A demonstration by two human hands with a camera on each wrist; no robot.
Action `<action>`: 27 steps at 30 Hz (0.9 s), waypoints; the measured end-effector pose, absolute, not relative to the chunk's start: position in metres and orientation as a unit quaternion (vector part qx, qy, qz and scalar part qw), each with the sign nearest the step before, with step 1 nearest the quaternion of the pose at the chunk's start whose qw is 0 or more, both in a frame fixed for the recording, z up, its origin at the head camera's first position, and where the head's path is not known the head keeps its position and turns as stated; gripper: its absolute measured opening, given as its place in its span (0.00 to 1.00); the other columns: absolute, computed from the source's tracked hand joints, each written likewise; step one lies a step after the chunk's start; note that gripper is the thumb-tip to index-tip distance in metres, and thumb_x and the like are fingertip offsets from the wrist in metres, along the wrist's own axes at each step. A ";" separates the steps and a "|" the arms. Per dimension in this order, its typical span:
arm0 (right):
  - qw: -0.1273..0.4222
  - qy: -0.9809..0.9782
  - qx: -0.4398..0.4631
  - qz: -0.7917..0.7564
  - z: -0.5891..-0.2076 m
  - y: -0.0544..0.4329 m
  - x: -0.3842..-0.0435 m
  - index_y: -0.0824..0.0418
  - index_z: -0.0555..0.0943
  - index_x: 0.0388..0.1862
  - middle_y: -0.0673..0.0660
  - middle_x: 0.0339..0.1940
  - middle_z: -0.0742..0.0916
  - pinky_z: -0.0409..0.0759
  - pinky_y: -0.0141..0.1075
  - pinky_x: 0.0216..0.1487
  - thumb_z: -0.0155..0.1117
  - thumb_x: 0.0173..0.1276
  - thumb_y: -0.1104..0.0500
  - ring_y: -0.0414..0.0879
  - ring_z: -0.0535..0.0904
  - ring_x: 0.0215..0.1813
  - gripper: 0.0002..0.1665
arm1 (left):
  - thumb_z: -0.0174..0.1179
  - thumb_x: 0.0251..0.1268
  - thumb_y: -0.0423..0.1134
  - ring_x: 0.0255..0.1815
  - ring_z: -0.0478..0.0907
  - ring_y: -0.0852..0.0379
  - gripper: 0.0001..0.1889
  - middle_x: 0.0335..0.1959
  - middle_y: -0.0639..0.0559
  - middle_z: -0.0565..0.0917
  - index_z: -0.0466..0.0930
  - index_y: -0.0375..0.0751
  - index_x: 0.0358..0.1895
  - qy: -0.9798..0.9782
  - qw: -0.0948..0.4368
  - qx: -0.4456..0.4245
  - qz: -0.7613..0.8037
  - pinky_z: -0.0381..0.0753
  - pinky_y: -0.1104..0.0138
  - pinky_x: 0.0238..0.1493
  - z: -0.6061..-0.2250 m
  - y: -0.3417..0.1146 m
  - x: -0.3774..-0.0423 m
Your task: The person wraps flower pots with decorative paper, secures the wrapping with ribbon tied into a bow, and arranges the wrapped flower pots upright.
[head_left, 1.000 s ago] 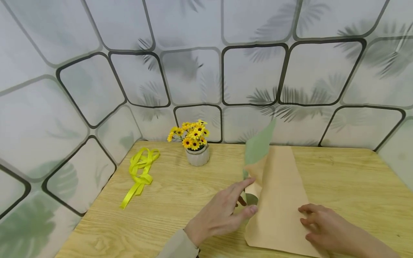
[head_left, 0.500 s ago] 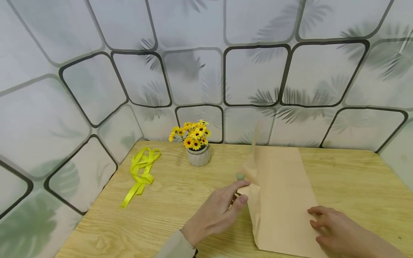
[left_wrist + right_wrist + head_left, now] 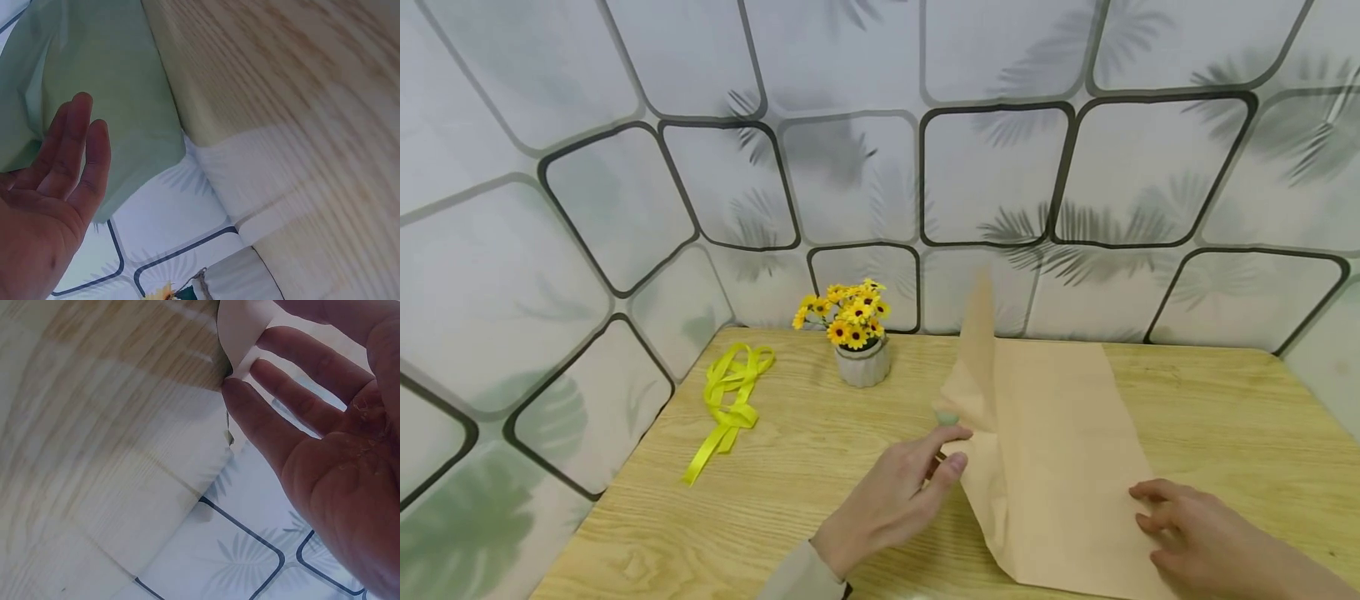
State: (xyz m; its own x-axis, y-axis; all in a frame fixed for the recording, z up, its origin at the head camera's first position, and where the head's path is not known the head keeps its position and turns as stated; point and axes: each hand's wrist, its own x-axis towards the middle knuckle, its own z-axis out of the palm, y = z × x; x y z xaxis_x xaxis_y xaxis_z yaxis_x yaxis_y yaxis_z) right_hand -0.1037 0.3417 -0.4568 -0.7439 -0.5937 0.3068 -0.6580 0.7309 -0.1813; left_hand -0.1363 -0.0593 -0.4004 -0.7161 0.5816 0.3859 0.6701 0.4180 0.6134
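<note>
A large sheet of wrapping paper [image 3: 1060, 467], tan on its upper face, lies on the right part of the table with its left side lifted and creased. Its green underside [image 3: 112, 94] fills much of the left wrist view. My left hand [image 3: 895, 496] holds that raised left edge near the thumb and index fingertip, the remaining fingers stretched out against the green face. At the sheet's right edge, my right hand [image 3: 1198, 533] touches the paper with its fingertips; in the right wrist view its fingers [image 3: 262, 419] look nearly straight.
A small pot of yellow flowers [image 3: 861, 358] stands behind the left hand, near the back wall. Farther left, a loosely heaped yellow ribbon [image 3: 730, 400] lies on the wooden table [image 3: 647, 533]. Patterned fabric [image 3: 850, 183] rises close behind the table.
My left hand has moved a little left, drawing the paper's edge with it and widening the tan face. The raised flap now shows mostly tan instead of green. My right hand has shifted slightly right.
</note>
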 end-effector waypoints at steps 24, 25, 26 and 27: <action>0.059 -0.936 0.315 0.145 -0.452 0.361 -0.107 0.53 0.89 0.29 0.61 0.44 0.85 0.77 0.22 0.35 0.84 0.42 0.64 0.28 0.81 0.44 0.14 | 0.40 0.85 0.53 0.30 0.75 0.73 0.24 0.35 0.59 0.84 0.80 0.44 0.64 -0.862 -0.012 -0.314 -0.397 0.80 0.74 0.42 -0.412 -0.082 -0.132; 0.062 -0.936 0.314 0.144 -0.452 0.361 -0.107 0.52 0.89 0.28 0.61 0.44 0.85 0.77 0.22 0.35 0.84 0.41 0.64 0.28 0.81 0.44 0.14 | 0.41 0.85 0.52 0.30 0.76 0.74 0.24 0.36 0.60 0.84 0.80 0.44 0.64 -0.861 -0.016 -0.313 -0.400 0.80 0.75 0.41 -0.412 -0.083 -0.132; 0.060 -0.937 0.312 0.144 -0.452 0.361 -0.107 0.52 0.89 0.29 0.61 0.44 0.85 0.77 0.22 0.36 0.84 0.41 0.64 0.28 0.81 0.44 0.14 | 0.42 0.85 0.50 0.29 0.75 0.74 0.22 0.35 0.60 0.84 0.81 0.43 0.64 -0.859 -0.021 -0.311 -0.406 0.80 0.75 0.40 -0.412 -0.084 -0.132; 0.059 -0.938 0.311 0.143 -0.452 0.362 -0.107 0.53 0.89 0.29 0.61 0.44 0.85 0.77 0.21 0.36 0.84 0.42 0.64 0.27 0.81 0.44 0.14 | 0.44 0.84 0.48 0.28 0.74 0.73 0.21 0.33 0.60 0.83 0.81 0.42 0.63 -0.856 -0.028 -0.309 -0.412 0.79 0.75 0.38 -0.412 -0.086 -0.132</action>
State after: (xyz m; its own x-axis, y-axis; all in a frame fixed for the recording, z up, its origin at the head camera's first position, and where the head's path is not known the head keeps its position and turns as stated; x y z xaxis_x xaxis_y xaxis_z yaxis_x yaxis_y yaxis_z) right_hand -0.1070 0.3616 -0.4519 -0.7997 -0.5661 0.2001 -0.6001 0.7655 -0.2321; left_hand -0.1317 -0.0856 -0.4121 -0.8070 0.5529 0.2076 0.5071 0.4686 0.7233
